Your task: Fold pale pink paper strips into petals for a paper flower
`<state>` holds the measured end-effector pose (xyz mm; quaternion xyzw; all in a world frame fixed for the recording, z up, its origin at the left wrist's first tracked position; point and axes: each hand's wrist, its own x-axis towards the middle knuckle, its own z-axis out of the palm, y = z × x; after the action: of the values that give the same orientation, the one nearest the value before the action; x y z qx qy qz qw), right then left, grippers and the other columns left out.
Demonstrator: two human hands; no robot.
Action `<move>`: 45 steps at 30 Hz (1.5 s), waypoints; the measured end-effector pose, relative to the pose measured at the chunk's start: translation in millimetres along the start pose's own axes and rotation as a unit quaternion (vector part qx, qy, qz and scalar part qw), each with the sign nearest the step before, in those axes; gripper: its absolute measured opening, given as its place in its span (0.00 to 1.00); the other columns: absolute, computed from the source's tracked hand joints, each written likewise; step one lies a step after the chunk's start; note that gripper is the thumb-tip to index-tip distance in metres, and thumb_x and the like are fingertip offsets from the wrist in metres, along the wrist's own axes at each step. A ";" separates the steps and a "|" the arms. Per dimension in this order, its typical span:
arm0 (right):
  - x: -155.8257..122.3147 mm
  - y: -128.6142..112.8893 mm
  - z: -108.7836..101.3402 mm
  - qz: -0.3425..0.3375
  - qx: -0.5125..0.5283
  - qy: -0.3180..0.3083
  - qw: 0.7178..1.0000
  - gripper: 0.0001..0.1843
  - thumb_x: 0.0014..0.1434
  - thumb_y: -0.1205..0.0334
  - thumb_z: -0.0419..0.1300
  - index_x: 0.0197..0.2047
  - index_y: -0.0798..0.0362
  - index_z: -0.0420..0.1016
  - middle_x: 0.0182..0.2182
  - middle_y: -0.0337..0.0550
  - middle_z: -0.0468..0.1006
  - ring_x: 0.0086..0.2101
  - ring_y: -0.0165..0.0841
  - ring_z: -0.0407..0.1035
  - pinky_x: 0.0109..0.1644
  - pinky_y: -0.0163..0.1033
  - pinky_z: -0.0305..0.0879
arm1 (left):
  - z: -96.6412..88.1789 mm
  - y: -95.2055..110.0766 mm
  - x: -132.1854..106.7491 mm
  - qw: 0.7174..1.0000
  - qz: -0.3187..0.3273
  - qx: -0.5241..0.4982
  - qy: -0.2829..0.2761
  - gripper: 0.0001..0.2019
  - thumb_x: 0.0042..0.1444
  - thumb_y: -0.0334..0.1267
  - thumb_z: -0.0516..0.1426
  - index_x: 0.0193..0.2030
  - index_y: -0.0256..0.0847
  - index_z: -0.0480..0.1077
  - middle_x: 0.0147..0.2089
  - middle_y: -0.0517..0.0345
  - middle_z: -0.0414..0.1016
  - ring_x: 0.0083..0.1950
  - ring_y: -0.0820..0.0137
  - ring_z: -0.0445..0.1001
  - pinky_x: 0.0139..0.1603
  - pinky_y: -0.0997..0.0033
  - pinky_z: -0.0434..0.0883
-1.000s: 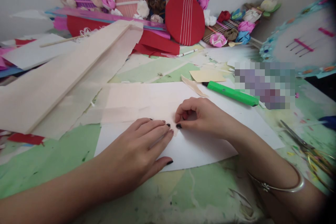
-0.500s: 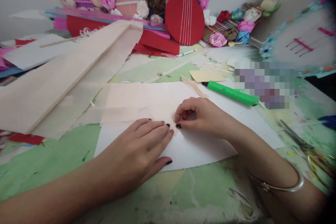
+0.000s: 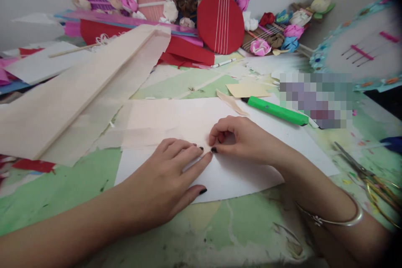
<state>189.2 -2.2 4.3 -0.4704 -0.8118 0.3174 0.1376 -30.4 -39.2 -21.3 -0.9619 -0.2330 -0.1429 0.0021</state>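
Observation:
A white sheet of paper [image 3: 245,184] lies on the green, paint-marked table. A thin cream strip of crepe paper [image 3: 150,113] runs over its left part toward the middle. My left hand [image 3: 169,176] rests on the strip and sheet, fingers stretched out, index fingertip close to the right fingertips. My right hand [image 3: 241,140] pinches the small right end of the strip between thumb and curled fingers. What exactly sits in the pinch is mostly hidden. Just behind the right hand lie a green box cutter [image 3: 276,111] and a curled cream scrap [image 3: 230,102].
A long folded sheet of cream crepe paper [image 3: 81,88] stretches across the left. Gold-handled scissors [image 3: 366,173] lie at the right. Along the back stand a red paper lute [image 3: 220,25] and several paper flowers [image 3: 260,47]. A blue-edged round craft piece [image 3: 361,52] leans at the right.
My left index finger has slid slightly right and forward, toward the right thumb, and my left fingers have spread a little. My right hand keeps its pinch in nearly the same place.

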 end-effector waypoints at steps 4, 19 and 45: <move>-4.7 -0.1 -2.9 -0.038 -0.018 -0.030 0.999 0.09 0.53 0.62 0.62 0.39 0.53 0.74 0.36 0.41 0.75 0.39 0.33 0.66 0.43 0.38 0.60 | 0.9 0.1 -1.0 1.000 -0.002 -0.009 0.000 0.19 0.63 0.40 0.50 0.57 0.31 0.65 0.52 0.43 0.69 0.52 0.53 0.65 0.51 0.50 0.64; -4.3 -5.7 4.4 -0.022 -0.077 -0.030 0.996 0.11 0.53 0.57 0.63 0.38 0.51 0.70 0.36 0.41 0.71 0.40 0.37 0.61 0.43 0.41 0.55 | -3.3 -3.2 0.4 0.996 -0.036 -0.079 -0.028 0.20 0.62 0.41 0.51 0.60 0.38 0.59 0.51 0.47 0.68 0.50 0.56 0.63 0.52 0.52 0.61; -0.2 -11.1 8.5 0.034 -0.053 -0.012 0.998 0.09 0.49 0.61 0.64 0.35 0.52 0.71 0.35 0.42 0.71 0.40 0.37 0.62 0.44 0.42 0.55 | -13.6 -5.7 -3.4 0.999 0.034 0.031 -0.029 0.20 0.66 0.43 0.48 0.56 0.29 0.61 0.53 0.41 0.73 0.54 0.57 0.70 0.58 0.53 0.59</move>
<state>177.3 -9.6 5.0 -0.5004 -0.8126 0.2844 0.0920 -39.6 -36.6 -9.6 -0.9726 -0.2039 -0.1074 0.0299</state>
